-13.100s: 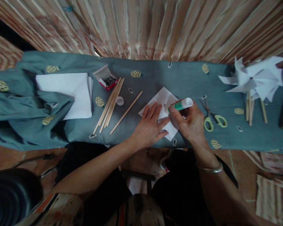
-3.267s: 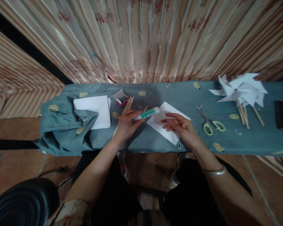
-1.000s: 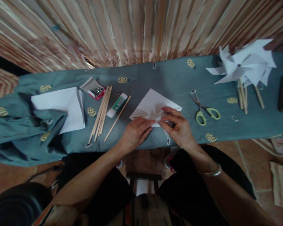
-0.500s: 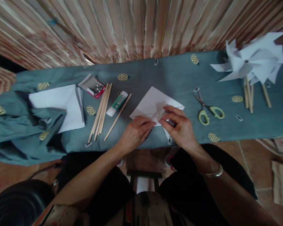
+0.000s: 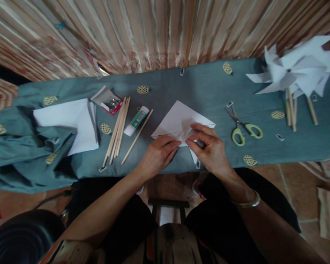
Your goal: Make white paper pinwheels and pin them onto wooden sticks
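Observation:
A white sheet of paper, cut in from its corners, lies at the middle of the cloth-covered table. My left hand pinches its near edge between thumb and fingers. Close by on the right, my right hand grips a curled flap of the same paper, thumb and index finger pressed together. The fingertips of both hands nearly meet, and they partly hide the paper's centre. Right of my hands lie scissors with light green handles, their blades slightly apart. A glue stick and a single wooden stick rest to the left.
Several wooden sticks lie beside an open box of small metal pieces. Stacked white paper sits at the left, partly under bunched cloth. White paper pinwheels on sticks stand at the right. A curtain hangs behind.
Both hands stay almost still on the paper. The pinwheels and scissors appear shifted very slightly to the right in view.

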Motion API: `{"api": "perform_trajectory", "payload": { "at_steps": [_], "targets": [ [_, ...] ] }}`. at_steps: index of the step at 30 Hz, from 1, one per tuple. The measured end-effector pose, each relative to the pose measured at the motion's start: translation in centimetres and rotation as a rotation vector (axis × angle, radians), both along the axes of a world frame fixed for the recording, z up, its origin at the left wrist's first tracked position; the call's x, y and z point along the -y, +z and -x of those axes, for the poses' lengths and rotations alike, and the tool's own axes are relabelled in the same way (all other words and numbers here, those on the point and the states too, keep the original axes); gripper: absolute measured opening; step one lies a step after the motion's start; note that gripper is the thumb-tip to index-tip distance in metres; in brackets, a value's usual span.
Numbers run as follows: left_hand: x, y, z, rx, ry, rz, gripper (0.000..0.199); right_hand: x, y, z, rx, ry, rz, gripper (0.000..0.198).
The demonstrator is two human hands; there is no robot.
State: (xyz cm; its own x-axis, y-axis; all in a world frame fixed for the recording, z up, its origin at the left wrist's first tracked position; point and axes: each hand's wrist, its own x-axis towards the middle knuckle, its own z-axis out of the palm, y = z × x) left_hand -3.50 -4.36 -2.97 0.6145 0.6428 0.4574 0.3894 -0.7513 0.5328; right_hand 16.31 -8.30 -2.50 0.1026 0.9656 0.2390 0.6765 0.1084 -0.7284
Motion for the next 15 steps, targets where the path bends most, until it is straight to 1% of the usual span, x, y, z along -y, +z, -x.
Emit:
{"api": "perform_trajectory", "payload": {
  "at_steps": [6, 11, 15],
  "targets": [
    [-0.12, 0.00, -0.01, -0.017, -0.003, 0.000, 0.019, 0.06, -0.06, 0.00, 0.015, 0.000, -0.015, 0.010],
    [-0.13, 0.02, 0.01, -0.047, 0.002, 0.028, 0.019, 0.04, -0.10, 0.00, 0.032, 0.006, -0.018, 0.010],
    [-0.13, -0.05, 0.03, -0.056, 0.002, 0.016, 0.020, 0.06, 0.03, 0.12, 0.038, -0.005, -0.044, 0.010]
  ]
}}
